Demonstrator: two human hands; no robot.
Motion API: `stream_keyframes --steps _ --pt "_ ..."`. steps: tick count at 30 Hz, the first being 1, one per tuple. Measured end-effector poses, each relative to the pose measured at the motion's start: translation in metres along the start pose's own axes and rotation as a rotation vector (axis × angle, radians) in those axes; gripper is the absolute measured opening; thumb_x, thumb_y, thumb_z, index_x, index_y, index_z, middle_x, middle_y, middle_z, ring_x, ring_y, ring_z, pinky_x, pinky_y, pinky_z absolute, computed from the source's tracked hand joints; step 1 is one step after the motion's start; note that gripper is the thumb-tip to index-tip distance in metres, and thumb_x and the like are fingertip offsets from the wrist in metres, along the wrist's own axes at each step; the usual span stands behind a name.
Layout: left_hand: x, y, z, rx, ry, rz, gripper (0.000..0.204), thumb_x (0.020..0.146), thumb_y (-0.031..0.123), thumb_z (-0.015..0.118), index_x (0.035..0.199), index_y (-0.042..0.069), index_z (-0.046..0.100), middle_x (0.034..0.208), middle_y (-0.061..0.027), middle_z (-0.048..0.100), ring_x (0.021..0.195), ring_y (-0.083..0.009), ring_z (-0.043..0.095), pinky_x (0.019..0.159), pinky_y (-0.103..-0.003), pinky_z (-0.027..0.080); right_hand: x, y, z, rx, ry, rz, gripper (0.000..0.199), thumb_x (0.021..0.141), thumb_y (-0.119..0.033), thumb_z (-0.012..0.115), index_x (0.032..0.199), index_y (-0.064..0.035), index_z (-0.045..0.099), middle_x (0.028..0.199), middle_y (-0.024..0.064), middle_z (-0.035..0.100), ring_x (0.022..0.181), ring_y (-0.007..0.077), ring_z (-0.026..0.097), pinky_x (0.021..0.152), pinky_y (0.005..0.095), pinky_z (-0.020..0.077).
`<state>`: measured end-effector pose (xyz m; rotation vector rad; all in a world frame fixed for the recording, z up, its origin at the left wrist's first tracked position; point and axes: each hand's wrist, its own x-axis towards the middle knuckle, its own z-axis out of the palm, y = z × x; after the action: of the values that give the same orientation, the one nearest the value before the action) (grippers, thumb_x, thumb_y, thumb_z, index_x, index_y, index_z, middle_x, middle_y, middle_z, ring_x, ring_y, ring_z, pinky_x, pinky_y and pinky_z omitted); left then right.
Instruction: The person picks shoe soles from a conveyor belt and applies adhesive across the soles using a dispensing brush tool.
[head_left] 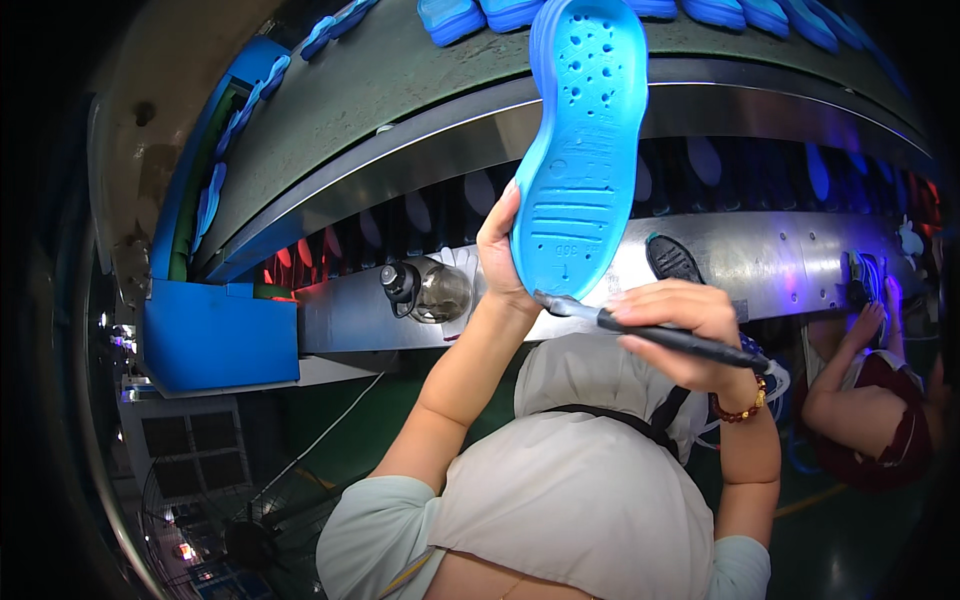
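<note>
In the head view, the left hand (500,255) grasps the blue foam shoe sole with small holes (580,150) by its heel edge; the thumb and fingers pinch the lower left side, and the sole stands upright above the fingers. The right hand (690,335) is closed around a dark pen-shaped tool (660,335), whose grey tip touches the bottom edge of the sole, just beside the left fingertips.

I think the tip may slide toward the left fingers, because it works so near to them. The sole is held only at one edge, so pressure from the tool could bend it or twist it out of the pinch. A clear bottle with black cap (428,288) lies near the left wrist.
</note>
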<state>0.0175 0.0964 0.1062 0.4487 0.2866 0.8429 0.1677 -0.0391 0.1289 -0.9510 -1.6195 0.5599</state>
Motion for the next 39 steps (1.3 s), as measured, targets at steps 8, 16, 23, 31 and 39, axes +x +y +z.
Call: stream_keyframes --steps 8,16,23,31,39 --pt "0.008 0.007 -0.002 -0.033 0.012 -0.314 0.050 0.087 0.037 0.042 0.121 0.000 0.047 0.117 -0.0211 0.052 0.103 -0.0357 0.054 0.091 -0.051 0.040 -0.006 -0.017 0.015 0.019 -0.257 -0.055 0.024 0.064 -0.001 0.071 0.086 -0.0047 0.064 0.087 0.0088 0.066 0.082 0.0236 0.063 0.071 0.0318 0.0483" --pt "0.002 0.015 0.010 0.224 0.003 -0.675 0.044 0.084 0.026 0.053 0.114 -0.004 0.051 0.103 -0.0190 0.059 0.089 -0.0251 0.061 0.082 -0.036 0.049 -0.006 -0.005 -0.013 -0.030 -0.457 0.012 0.019 0.069 -0.002 0.068 0.088 -0.0045 0.065 0.092 0.0106 0.066 0.075 0.0229 0.065 0.063 0.0284 0.0499" --pt "-0.003 0.013 0.015 0.489 0.048 -0.834 0.047 0.082 0.030 0.057 0.114 -0.004 0.052 0.109 -0.0196 0.056 0.094 -0.0249 0.059 0.081 -0.036 0.048 -0.012 -0.007 -0.018 -0.226 -0.477 0.027 0.019 0.070 -0.005 0.068 0.089 -0.0108 0.066 0.092 0.0040 0.067 0.077 0.0162 0.065 0.066 0.0241 0.0507" --pt "-0.008 0.022 0.011 0.607 0.070 -0.902 0.050 0.082 0.033 0.056 0.117 -0.001 0.051 0.111 -0.0197 0.055 0.096 -0.0246 0.057 0.081 -0.035 0.047 -0.016 0.003 -0.036 -0.242 -0.608 0.101 0.021 0.070 -0.002 0.065 0.090 -0.0039 0.064 0.095 0.0123 0.065 0.086 0.0247 0.064 0.073 0.0292 0.0512" --pt "-0.013 0.029 0.006 0.664 0.113 -0.803 0.053 0.081 0.034 0.058 0.119 -0.001 0.050 0.111 -0.0219 0.054 0.093 -0.0277 0.059 0.077 -0.036 0.050 -0.013 0.012 -0.054 -0.325 -0.624 0.221 0.019 0.071 -0.002 0.063 0.090 -0.0038 0.064 0.093 0.0109 0.065 0.086 0.0247 0.063 0.074 0.0283 0.0500"
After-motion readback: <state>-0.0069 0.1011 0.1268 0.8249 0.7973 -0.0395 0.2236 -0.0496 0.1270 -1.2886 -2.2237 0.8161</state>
